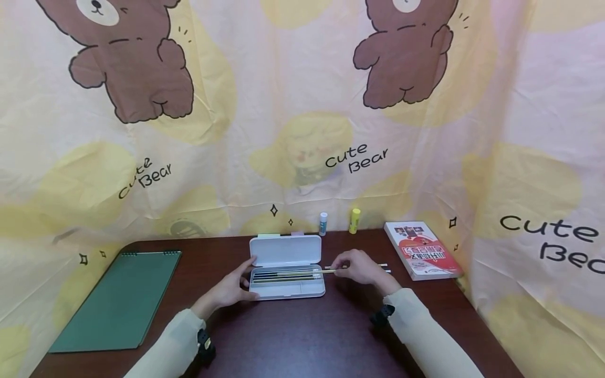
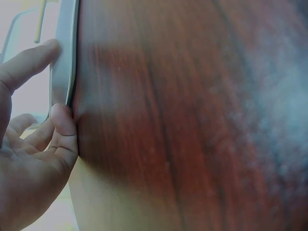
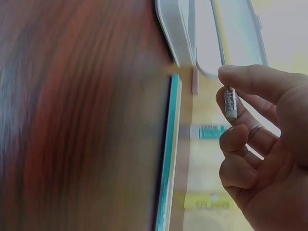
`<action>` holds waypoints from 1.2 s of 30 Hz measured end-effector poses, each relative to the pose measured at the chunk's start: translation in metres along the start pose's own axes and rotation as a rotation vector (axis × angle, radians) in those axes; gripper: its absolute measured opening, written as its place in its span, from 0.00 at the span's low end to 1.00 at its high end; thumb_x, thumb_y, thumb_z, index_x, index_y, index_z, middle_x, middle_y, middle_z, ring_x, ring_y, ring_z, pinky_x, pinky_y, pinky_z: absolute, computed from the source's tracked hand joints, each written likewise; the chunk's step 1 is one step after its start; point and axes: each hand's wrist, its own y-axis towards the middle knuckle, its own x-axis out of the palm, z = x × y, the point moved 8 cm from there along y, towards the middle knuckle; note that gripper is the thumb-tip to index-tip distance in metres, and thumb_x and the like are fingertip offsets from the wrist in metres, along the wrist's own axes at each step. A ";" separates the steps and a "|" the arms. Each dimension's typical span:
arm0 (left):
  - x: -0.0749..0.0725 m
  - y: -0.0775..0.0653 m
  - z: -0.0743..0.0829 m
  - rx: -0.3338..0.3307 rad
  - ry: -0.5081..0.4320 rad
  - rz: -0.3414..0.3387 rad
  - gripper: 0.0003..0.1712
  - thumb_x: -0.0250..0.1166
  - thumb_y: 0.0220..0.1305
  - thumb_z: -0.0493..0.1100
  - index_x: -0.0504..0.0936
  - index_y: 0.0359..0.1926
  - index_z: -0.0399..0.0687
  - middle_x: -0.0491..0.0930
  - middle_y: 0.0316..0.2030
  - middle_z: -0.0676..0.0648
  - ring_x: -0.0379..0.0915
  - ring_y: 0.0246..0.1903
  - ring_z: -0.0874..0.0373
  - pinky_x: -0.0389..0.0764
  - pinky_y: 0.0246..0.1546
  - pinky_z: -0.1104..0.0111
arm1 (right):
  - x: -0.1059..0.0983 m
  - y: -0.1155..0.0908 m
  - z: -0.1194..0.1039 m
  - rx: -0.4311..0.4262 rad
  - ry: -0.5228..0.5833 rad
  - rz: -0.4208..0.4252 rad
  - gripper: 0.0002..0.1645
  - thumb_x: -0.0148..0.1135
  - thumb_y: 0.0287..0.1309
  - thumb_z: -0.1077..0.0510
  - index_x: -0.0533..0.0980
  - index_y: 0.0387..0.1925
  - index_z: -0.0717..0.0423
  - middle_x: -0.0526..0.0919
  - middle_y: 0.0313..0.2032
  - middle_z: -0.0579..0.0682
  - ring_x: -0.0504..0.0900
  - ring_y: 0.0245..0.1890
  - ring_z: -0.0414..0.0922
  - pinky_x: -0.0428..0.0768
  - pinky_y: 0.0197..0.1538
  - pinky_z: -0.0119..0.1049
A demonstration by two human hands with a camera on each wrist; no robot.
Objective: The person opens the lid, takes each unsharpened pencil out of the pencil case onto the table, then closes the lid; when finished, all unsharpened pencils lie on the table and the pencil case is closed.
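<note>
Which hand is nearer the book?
Right: the right hand pinches a pencil left of the book; the left hand is farther off, at the pencil case's left end.

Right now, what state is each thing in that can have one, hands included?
Pencil case: open, lid raised
Pencils in the case: lying lengthwise
Held pencil: pinched near its eraser end
Right hand: pinching that pencil
Left hand: holding the case's left end
Green notepad: closed, flat
Book: closed, flat
Glue stick: upright
Yellow tube: upright
White tips behind the right hand: rest hidden, state unclear
</note>
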 end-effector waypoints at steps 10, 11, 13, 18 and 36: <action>0.000 0.000 -0.001 -0.022 -0.004 0.003 0.61 0.80 0.49 0.44 0.53 0.78 0.60 0.70 0.67 0.43 0.69 0.45 0.54 0.73 0.41 0.66 | -0.031 -0.023 0.038 0.065 -0.016 0.033 0.05 0.69 0.60 0.55 0.86 0.38 0.41 0.86 0.37 0.39 0.76 0.39 0.42 0.74 0.47 0.41; 0.000 0.000 -0.001 -0.023 -0.004 0.003 0.61 0.80 0.49 0.44 0.52 0.78 0.60 0.70 0.67 0.43 0.69 0.45 0.54 0.73 0.41 0.65 | -0.033 -0.025 0.042 0.074 -0.015 0.034 0.05 0.69 0.60 0.55 0.86 0.38 0.40 0.86 0.37 0.39 0.76 0.39 0.43 0.74 0.47 0.41; 0.000 0.000 -0.001 -0.024 -0.005 0.001 0.61 0.80 0.49 0.44 0.52 0.78 0.60 0.70 0.67 0.42 0.69 0.45 0.54 0.73 0.41 0.65 | -0.037 -0.029 0.051 0.095 -0.014 0.040 0.06 0.69 0.60 0.55 0.86 0.38 0.40 0.86 0.37 0.39 0.77 0.39 0.43 0.74 0.47 0.41; 0.000 0.000 -0.002 -0.028 0.000 0.002 0.61 0.80 0.49 0.44 0.53 0.78 0.60 0.70 0.67 0.42 0.69 0.45 0.54 0.73 0.42 0.65 | -0.041 -0.039 0.071 0.137 -0.015 0.037 0.05 0.69 0.60 0.55 0.86 0.38 0.42 0.86 0.37 0.39 0.77 0.38 0.42 0.73 0.44 0.40; -0.001 0.000 0.001 -0.005 -0.002 0.001 0.61 0.80 0.48 0.43 0.53 0.78 0.57 0.70 0.67 0.40 0.71 0.44 0.54 0.73 0.42 0.66 | -0.054 -0.064 0.115 0.278 0.021 0.021 0.06 0.69 0.59 0.56 0.86 0.39 0.44 0.86 0.38 0.44 0.76 0.39 0.45 0.76 0.46 0.43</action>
